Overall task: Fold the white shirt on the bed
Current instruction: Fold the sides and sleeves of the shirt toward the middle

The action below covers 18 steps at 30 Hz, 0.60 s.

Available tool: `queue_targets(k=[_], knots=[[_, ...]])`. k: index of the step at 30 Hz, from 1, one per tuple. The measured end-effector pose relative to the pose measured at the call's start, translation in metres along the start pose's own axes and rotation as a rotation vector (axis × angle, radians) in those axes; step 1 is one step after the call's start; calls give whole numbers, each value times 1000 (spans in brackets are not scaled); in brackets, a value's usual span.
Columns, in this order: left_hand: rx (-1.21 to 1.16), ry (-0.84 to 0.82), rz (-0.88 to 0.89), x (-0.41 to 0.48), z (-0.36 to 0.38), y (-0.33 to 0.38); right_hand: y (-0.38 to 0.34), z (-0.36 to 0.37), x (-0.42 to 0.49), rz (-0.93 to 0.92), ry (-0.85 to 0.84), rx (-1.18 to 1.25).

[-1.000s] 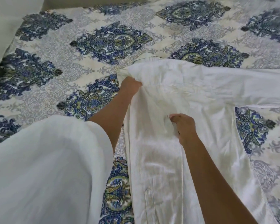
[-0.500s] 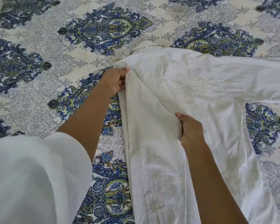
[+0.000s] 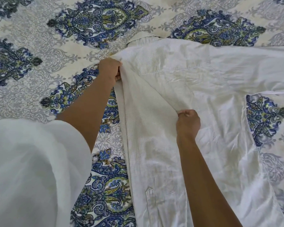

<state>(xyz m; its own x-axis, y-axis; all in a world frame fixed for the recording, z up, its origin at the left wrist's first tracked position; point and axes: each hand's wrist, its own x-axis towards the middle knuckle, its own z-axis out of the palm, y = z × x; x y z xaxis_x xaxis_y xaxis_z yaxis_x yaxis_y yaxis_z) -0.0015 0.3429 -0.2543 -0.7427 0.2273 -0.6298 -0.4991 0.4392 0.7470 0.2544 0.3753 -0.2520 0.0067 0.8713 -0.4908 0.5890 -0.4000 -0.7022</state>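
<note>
The white shirt (image 3: 203, 89), collar (image 3: 143, 40) away, lies lengthwise, left hand (image 3: 110, 71) and right hand (image 3: 188, 123) grips clamping it.

The white shirt (image 3: 211, 95) lies spread over the right half of the bed, on a cream bedspread (image 3: 39, 51) patterned with blue and green medallions. The left hand (image 3: 110, 71) grips the shirt's far left corner, fingers curled into the cloth. The right hand (image 3: 188, 122), nearer and further right, pinches a folded edge of the fabric. Between the two hands a long strip of the shirt is turned over onto the body. One shirt sleeve (image 3: 261, 66) stretches off to the right. The person's own loose white sleeve (image 3: 31, 169) fills the near left.
</note>
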Motion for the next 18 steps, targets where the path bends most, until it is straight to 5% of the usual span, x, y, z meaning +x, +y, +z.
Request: queue_targets(k=[4, 7, 12, 18], knots=[[91, -44, 49, -10, -8, -8, 3, -18, -2, -31, -239, 88], [81, -120, 86, -17, -9, -9, 1, -30, -2, -143, -498, -90], [-74, -78, -12, -14, -1, -4, 0, -33, 6, -118, -462, -151], [-150, -45, -75, -17, 3, -9, 3, -29, 7, -145, -363, -536]])
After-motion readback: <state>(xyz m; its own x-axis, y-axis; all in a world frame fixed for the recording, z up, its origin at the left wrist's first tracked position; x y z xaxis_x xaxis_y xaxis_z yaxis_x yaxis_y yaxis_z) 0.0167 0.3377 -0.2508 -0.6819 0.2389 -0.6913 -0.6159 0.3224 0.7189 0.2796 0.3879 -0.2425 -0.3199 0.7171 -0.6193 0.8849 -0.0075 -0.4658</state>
